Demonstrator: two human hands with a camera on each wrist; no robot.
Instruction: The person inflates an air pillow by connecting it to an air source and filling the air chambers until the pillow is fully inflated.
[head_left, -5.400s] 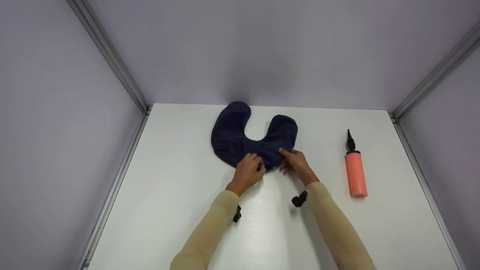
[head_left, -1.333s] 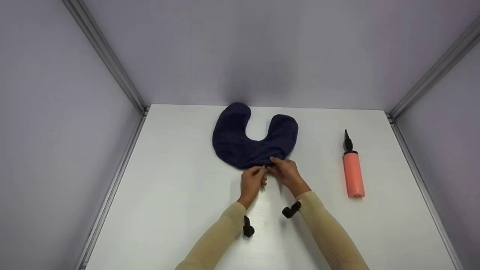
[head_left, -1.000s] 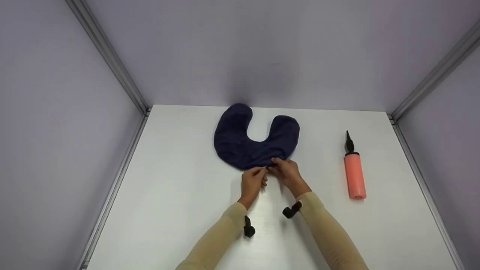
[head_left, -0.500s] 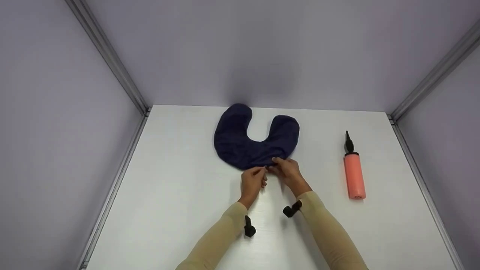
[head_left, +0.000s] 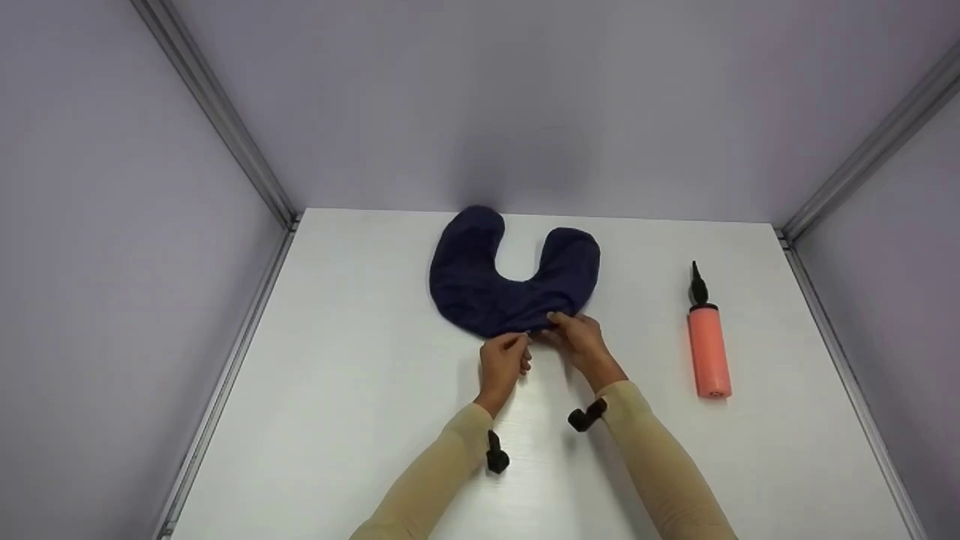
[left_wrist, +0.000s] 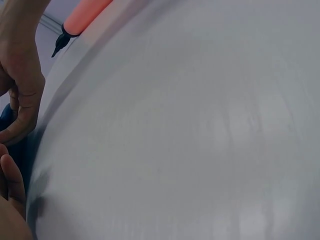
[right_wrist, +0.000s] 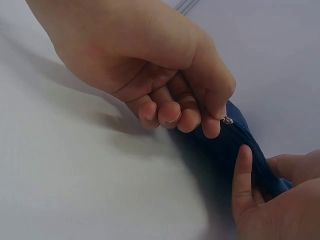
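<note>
A flat, dark blue U-shaped pillow cover (head_left: 514, 277) lies on the white table (head_left: 337, 390), its two arms pointing away from me. Both hands meet at its near edge. My left hand (head_left: 504, 360) pinches the small metal zipper pull (right_wrist: 227, 120) between thumb and forefinger, the other fingers curled under. My right hand (head_left: 577, 341) grips the blue fabric edge (right_wrist: 235, 145) right beside it, fingers underneath and thumb on top. In the left wrist view only the right hand (left_wrist: 20, 75) and a sliver of blue fabric show.
An orange hand pump (head_left: 709, 352) with a black nozzle lies on the table to the right of the pillow, nozzle pointing away. Pale lilac walls with metal corner rails (head_left: 225, 127) enclose the table on three sides.
Several seconds ago both hands lay further apart on the pillow's lower part; they have come together at its near edge. Over the last second they have hardly shifted.
</note>
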